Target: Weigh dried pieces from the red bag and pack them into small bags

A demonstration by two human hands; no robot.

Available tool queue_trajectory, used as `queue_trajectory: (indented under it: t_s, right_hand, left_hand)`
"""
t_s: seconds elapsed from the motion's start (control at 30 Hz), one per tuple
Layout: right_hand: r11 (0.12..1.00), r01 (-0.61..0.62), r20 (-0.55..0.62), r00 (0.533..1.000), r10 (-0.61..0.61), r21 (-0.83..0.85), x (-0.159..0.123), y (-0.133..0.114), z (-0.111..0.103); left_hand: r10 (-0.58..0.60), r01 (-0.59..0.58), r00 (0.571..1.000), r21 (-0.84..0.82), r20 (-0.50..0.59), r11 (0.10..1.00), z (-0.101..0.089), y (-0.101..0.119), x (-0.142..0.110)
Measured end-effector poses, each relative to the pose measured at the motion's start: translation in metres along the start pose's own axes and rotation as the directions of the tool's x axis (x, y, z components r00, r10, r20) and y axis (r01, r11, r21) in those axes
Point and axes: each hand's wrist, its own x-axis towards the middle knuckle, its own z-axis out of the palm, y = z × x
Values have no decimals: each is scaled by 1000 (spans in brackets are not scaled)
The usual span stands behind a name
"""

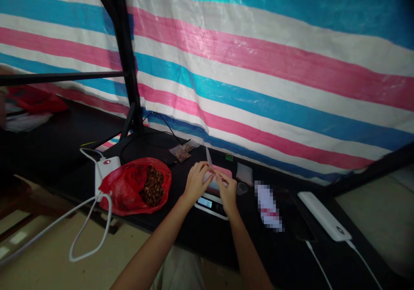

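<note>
My left hand (pixel 196 181) and my right hand (pixel 227 191) meet over a small digital scale (pixel 220 213), fingertips pinched together. Between them is a thin, translucent plastic bag (pixel 208 156), its upper part sticking up above the fingers. The scale has a lit display (pixel 205 202). Something flat and pink (pixel 225 170) shows behind my hands, partly covered by them. Left of the scale lies an open red plastic bag (pixel 126 186) with many small brown pieces (pixel 153 187) in it. Beside my right hand is a small clear round container (pixel 241 189).
Filled clear packets (pixel 180 153) lie at the back of the black table (pixel 197 234). A stack of clear bags (pixel 245 173) is right of the hands. Farther right are a phone (pixel 298 214) and a white power bank (pixel 324 216) with cables. A white power strip (pixel 105 169) sits left.
</note>
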Motion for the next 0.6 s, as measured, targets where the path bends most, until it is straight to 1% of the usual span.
queue_trajectory:
  t_s: [0.07,0.13,0.23,0.33,0.43,0.53,0.6]
  right_hand:
    - [1000,-3,12,1000,3,15,-1,0,0]
    - [1000,-5,4,1000,5,8,-1,1,2]
    - [1000,-28,-9,1000,28,14,0,3,3]
    - [995,-84,-5,996,85,61,2,6,2]
    - [989,-123,-7,992,124,76,3,9,-1]
    - [992,-112,-8,994,112,56,5,12,-4]
    - [994,-98,-21,995,99,42,5,13,-5]
  left_hand:
    - [15,-15,1000,19,-5,1000,0,-1,0]
    - [29,-29,1000,-8,-1,1000,1,-4,-1]
    - [17,-14,999,-66,42,998,3,-7,-5]
    - [-6,12,997,-75,81,997,4,-8,-7]
    - [17,-5,992,-103,123,995,4,-9,-6]
    - [57,-35,986,-139,159,990,1,-8,-4]
    - [57,-35,984,-130,168,991,0,-8,-3]
